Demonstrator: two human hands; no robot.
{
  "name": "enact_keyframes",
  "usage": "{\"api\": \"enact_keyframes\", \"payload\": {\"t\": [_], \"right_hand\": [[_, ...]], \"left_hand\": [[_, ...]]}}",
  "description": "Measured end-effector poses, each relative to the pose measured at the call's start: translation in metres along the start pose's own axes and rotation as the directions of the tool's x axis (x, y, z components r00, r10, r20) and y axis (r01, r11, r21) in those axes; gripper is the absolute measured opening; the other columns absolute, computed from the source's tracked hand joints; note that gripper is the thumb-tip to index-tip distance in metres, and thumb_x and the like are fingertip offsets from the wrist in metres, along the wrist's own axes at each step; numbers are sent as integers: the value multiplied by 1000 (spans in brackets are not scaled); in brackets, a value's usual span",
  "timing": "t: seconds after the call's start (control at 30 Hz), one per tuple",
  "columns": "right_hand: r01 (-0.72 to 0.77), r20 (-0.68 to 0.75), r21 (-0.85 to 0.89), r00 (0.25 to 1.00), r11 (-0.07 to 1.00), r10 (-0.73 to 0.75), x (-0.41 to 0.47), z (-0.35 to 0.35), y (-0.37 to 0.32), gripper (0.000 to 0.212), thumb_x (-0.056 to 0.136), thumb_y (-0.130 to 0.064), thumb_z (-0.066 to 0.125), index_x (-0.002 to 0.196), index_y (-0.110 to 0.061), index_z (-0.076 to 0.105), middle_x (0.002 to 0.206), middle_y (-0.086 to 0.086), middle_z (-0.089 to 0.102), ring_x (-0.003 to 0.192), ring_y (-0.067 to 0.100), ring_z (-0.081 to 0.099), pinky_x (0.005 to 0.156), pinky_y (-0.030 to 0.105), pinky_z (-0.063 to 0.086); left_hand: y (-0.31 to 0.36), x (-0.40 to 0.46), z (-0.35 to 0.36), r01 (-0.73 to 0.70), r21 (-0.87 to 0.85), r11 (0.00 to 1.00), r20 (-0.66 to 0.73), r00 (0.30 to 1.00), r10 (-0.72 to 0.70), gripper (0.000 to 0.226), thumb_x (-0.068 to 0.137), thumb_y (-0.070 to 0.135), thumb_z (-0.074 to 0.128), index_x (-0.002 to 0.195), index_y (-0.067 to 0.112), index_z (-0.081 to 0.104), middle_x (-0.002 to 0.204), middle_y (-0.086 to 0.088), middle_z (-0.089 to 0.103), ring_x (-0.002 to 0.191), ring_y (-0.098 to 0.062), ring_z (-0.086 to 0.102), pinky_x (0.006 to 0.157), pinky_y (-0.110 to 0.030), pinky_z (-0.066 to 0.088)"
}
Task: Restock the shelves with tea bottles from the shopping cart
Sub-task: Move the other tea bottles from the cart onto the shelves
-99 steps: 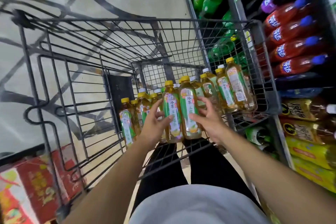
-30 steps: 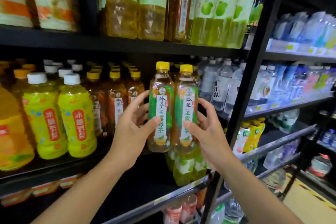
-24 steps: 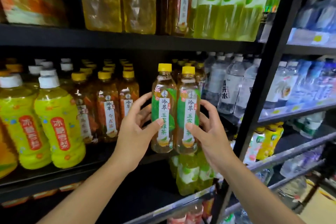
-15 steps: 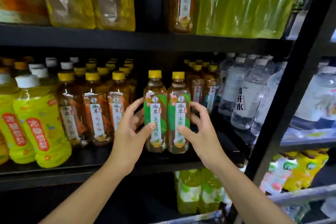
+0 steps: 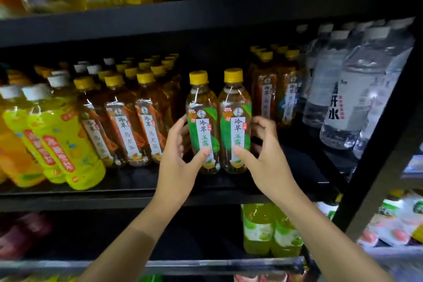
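Two green-label tea bottles stand upright side by side, touching, in a gap on the middle shelf (image 5: 128,197). The left hand (image 5: 177,162) curls around the left bottle (image 5: 201,121), thumb across the lower label and fingers behind it. The right hand (image 5: 266,162) grips the right bottle (image 5: 235,119) the same way, thumb on the label front, fingers bent at its far side. Whether the bottle bases rest on the shelf or hang just above it cannot be told. Just left stand brown oolong bottles (image 5: 137,130) with yellow caps, then yellow-green bottles (image 5: 61,144). To the right stand more brown tea bottles (image 5: 267,96), then clear water bottles (image 5: 348,98).
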State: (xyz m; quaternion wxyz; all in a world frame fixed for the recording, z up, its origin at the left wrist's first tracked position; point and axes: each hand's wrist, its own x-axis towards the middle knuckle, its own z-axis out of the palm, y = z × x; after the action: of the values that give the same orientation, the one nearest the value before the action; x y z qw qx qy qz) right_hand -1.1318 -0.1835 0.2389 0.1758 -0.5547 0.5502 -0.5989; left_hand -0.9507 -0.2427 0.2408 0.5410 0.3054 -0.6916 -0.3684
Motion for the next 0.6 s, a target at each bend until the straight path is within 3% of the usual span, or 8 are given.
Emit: {"api": "enact_keyframes", "payload": {"t": [0.1, 0.23, 0.4, 0.6], "right_hand": [[-13, -57, -81, 998, 997, 8, 0, 0, 2, 55, 88, -26, 78, 125, -42, 41, 128, -13, 55, 120, 6, 56, 101, 40, 53], [10, -96, -94, 995, 996, -19, 0, 0, -1, 50, 87, -22, 80, 119, -37, 45, 117, -10, 59, 107, 1, 60, 90, 28, 56], [12, -118, -164, 992, 986, -32, 12, 1, 0, 49, 85, -20, 81, 117, -30, 46, 118, -4, 58, 104, 11, 61, 86, 38, 58], [-68, -139, -229, 990, 971, 36, 46, 6, 5, 49, 87, -21, 79, 118, -31, 43, 122, 0, 56, 103, 14, 59, 90, 39, 57]], "left_hand": [[-7, -1, 1, -21, 56, 998, -47, 999, 24, 70, 87, 11, 78, 140, 44, 44, 139, 14, 59, 131, -9, 56, 109, -46, 47], [-11, -2, 3, -47, 71, 996, -77, 996, 52, 68, 87, 13, 79, 145, 25, 46, 140, 7, 58, 129, -13, 57, 103, -47, 52], [-2, 9, 10, -30, 85, 996, -52, 998, 34, 63, 89, 8, 76, 141, 29, 47, 129, 21, 59, 116, 6, 60, 87, -14, 52], [-11, 43, 24, -10, 155, 988, -86, 996, 23, 65, 91, 5, 74, 147, 18, 44, 123, 17, 59, 106, 13, 56, 82, 3, 42]]}}
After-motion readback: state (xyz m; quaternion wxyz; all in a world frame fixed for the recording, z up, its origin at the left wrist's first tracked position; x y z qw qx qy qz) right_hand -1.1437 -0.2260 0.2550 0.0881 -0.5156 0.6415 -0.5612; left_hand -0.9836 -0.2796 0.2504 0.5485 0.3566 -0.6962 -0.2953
